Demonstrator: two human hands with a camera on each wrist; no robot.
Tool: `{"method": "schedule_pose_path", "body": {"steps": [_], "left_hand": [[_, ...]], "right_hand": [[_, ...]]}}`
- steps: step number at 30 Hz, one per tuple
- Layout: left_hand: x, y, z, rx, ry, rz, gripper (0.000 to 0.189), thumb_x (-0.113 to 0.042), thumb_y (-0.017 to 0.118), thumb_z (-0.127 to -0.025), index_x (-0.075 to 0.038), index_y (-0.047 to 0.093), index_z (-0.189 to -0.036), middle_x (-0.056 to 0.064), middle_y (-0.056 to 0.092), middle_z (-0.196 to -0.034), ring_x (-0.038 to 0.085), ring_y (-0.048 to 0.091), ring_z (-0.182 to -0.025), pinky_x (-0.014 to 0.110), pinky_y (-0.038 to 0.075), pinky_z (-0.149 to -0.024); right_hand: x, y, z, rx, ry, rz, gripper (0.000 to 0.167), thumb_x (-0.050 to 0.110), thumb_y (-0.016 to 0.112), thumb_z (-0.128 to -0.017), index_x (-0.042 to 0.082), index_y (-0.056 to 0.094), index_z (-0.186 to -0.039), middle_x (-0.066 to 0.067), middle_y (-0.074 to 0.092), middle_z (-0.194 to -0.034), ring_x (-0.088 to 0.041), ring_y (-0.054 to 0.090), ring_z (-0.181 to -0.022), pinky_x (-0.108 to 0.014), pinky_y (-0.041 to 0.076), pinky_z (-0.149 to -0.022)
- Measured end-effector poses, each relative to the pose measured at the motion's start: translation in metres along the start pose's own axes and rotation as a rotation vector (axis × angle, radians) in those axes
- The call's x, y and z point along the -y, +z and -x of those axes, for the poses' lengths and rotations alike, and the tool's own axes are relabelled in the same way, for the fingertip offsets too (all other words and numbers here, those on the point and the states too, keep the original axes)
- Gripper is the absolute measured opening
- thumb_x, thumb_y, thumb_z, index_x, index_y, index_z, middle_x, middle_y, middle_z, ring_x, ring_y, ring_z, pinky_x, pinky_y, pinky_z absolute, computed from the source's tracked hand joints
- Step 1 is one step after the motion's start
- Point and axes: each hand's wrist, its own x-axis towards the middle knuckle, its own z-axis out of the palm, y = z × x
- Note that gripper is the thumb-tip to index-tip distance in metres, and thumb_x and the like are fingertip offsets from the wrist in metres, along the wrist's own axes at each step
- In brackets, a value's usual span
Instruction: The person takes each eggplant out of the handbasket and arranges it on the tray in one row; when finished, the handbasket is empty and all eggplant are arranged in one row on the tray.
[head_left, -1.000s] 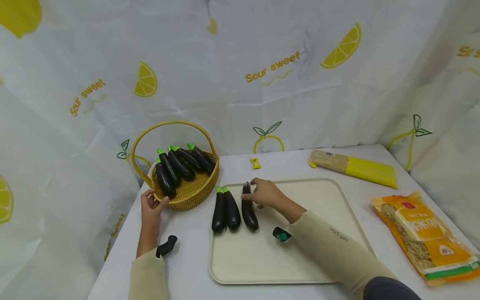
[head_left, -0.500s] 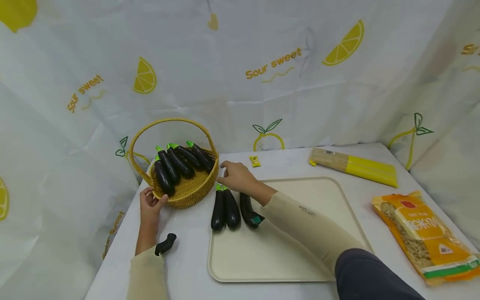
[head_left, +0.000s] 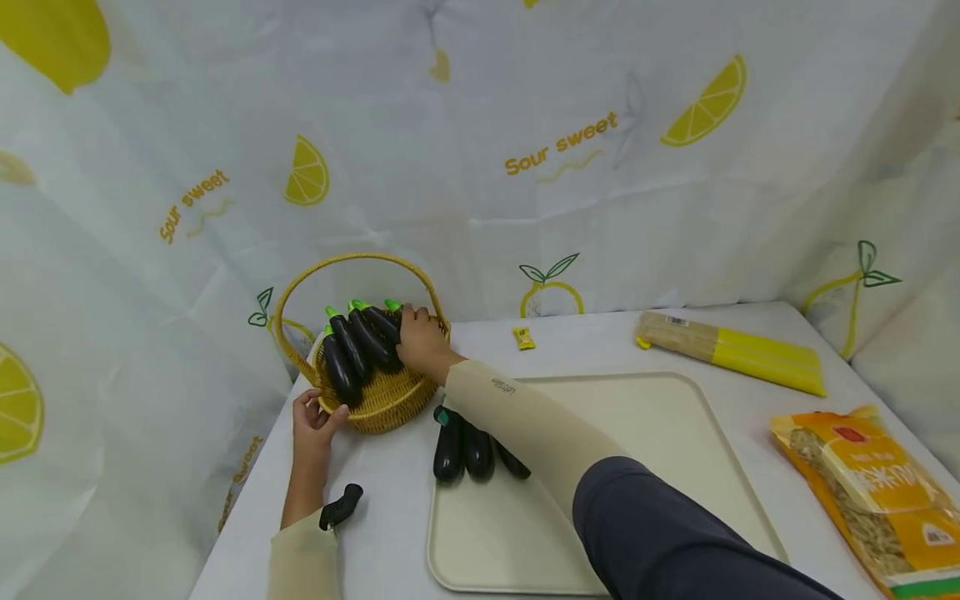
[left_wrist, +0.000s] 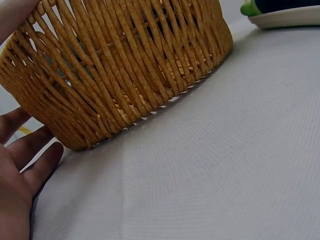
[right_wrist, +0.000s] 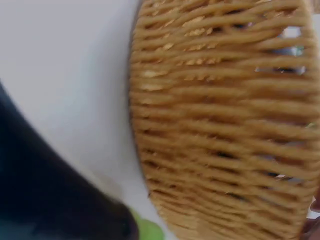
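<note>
A wicker basket (head_left: 390, 412) with a tall handle stands at the left, holding several eggplants (head_left: 343, 371). My left hand (head_left: 311, 433) grips its near-left rim, thumb over the edge and fingers along the woven side (left_wrist: 115, 65). Inside the basket's right part, my right hand (head_left: 423, 340) covers the rightmost eggplant, whose green stem (head_left: 393, 305) shows past the fingers; I cannot tell if they close round it. Three eggplants (head_left: 448, 454) lie at the left end of the beige tray (head_left: 465, 558), partly under my right forearm. The right wrist view shows the basket side (right_wrist: 225, 110) close up.
A small yellow candy packet (head_left: 523, 337) lies behind the tray. At the back right is a long yellow-ended noodle pack (head_left: 735, 350), and an orange bag (head_left: 870, 492) sits right of the tray. Lemon-printed cloth (head_left: 480, 183) hangs behind the white table.
My right hand let go of the third eggplant on the tray, moved left and reached into the basket. My left hand stayed on the rim. The head view shifted slightly.
</note>
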Motion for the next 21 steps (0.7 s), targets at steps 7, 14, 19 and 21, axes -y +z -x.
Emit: {"method": "schedule_pose_path", "body": {"steps": [7, 14, 19, 21], "left_hand": [[0.001, 0.000, -0.002, 0.003, 0.012, 0.018, 0.055, -0.011, 0.068, -0.092, -0.017, 0.027, -0.129, 0.011, 0.036, -0.151, 0.024, 0.040, -0.132, 0.021, 0.039, -0.100], [0.001, 0.002, -0.001, 0.010, -0.002, 0.007, 0.058, -0.013, 0.068, -0.092, -0.015, 0.025, -0.132, 0.009, 0.035, -0.151, 0.023, 0.040, -0.133, 0.025, 0.036, -0.104], [-0.006, 0.002, 0.000, 0.015, -0.014, -0.016, 0.061, -0.015, 0.068, -0.093, -0.013, 0.024, -0.135, 0.009, 0.033, -0.153, 0.023, 0.038, -0.135, 0.028, 0.034, -0.107], [-0.013, 0.002, 0.003, 0.017, -0.020, -0.021, 0.061, -0.013, 0.067, -0.093, -0.012, 0.023, -0.135, 0.011, 0.032, -0.154, 0.025, 0.037, -0.135, 0.029, 0.033, -0.107]], "right_hand": [[0.001, 0.010, -0.007, -0.036, 0.067, 0.184, 0.066, 0.023, 0.054, -0.100, 0.006, 0.019, -0.153, -0.018, 0.040, -0.143, -0.029, 0.051, -0.120, -0.035, 0.050, -0.087], [0.000, 0.006, -0.002, -0.089, 0.050, 0.157, 0.064, 0.023, 0.055, -0.100, 0.007, 0.022, -0.152, -0.017, 0.043, -0.141, -0.031, 0.050, -0.120, -0.036, 0.047, -0.092], [0.002, -0.007, 0.008, -0.156, -0.015, 0.096, 0.067, 0.025, 0.060, -0.097, 0.005, 0.025, -0.151, -0.016, 0.046, -0.138, -0.029, 0.049, -0.122, -0.034, 0.041, -0.100], [0.002, -0.014, 0.014, -0.166, -0.037, -0.011, 0.066, 0.022, 0.061, -0.096, 0.006, 0.027, -0.150, -0.015, 0.046, -0.138, -0.028, 0.048, -0.123, -0.034, 0.040, -0.101]]}}
